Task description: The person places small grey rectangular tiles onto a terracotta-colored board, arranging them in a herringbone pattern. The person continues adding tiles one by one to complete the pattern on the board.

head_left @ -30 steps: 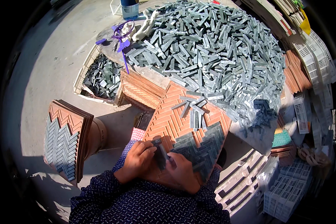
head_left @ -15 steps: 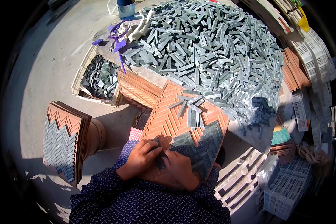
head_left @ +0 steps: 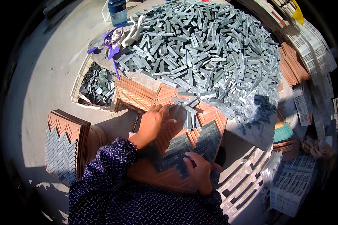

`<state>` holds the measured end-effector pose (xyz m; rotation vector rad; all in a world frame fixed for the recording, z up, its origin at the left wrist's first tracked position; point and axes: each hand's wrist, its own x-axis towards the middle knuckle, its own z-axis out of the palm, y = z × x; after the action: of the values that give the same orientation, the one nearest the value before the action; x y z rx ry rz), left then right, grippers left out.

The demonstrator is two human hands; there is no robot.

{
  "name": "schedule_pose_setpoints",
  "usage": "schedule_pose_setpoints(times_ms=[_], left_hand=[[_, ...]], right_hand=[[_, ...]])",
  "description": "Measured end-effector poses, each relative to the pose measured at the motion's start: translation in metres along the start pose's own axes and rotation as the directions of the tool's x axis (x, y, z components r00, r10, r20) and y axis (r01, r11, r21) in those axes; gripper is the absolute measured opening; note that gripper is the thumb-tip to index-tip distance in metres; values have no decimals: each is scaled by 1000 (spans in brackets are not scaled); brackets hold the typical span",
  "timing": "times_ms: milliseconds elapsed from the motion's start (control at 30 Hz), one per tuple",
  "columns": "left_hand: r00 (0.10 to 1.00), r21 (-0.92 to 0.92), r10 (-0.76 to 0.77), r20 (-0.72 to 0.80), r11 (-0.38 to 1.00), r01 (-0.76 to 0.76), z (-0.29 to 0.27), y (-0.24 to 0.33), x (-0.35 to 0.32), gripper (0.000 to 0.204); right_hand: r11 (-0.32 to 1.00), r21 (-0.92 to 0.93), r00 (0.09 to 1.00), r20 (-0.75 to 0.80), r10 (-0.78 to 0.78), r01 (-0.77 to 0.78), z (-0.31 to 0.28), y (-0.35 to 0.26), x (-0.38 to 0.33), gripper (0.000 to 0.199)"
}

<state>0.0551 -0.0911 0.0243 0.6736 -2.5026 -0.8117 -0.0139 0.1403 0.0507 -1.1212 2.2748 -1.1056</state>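
An orange herringbone-grooved tray (head_left: pixel 165 95) lies tilted in front of me, partly filled with dark grey-green stone strips (head_left: pixel 210 137) in a zigzag pattern. Several loose strips (head_left: pixel 191 103) lie on its upper part. My left hand (head_left: pixel 151 124) is over the tray's left side, fingertips at the edge of these loose strips; its thumb stands apart from the fingers. Low on the tray, my right hand (head_left: pixel 199 169) is curled over the laid strips, thumb and forefinger close together. Whatever is between them, if anything, is hidden.
A big heap of stone strips (head_left: pixel 199 48) covers the table beyond. Stacked trays (head_left: pixel 65 146) stand at left, near a crate of dark pieces (head_left: pixel 77 88). A water bottle (head_left: pixel 118 15) and purple ribbon (head_left: pixel 110 41) sit at back left; white crates (head_left: pixel 294 183) at right.
My left hand has left the lower tray and moved up to the loose strips. My right hand has shifted a little right, away from where both hands worked together.
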Motion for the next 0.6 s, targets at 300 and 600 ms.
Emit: schedule_pose_setpoints(times_ms=[300,600], left_hand=[[988,-144,-151,-20,979,146,-13,-4,-12,15],[997,24,-9,-77,1000,11,-50,-27,-120,20]], right_hand=[[996,58,997,-28,66,-65,-12,2,-4,20],[997,62,999,-4,-45,46,-6,8,0,20]])
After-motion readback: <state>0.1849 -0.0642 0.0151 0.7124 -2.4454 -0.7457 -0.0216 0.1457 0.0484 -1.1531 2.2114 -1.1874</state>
